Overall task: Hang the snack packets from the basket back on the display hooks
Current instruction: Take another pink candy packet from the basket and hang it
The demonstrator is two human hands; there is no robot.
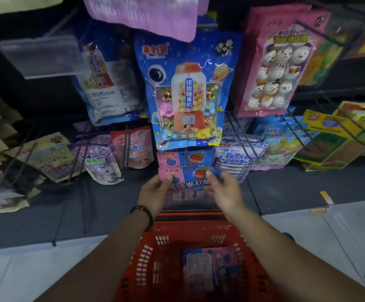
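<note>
A pink-and-blue snack packet (188, 182) is held up in front of the display, just below a matching packet (184, 158) that hangs on a hook. My left hand (155, 194) pinches its upper left corner. My right hand (223, 188) pinches its upper right edge. Below my forearms stands the red basket (146, 264), with another pink-and-blue packet (212, 271) lying flat inside it.
A large blue candy-machine bag (188, 92) hangs right above the held packet. A pink snowman bag (275, 68) hangs to the right, white-and-blue packets (238, 158) beside the hook, purple and pink pouches (103, 158) to the left. Black wire hooks (242, 136) stick out around them.
</note>
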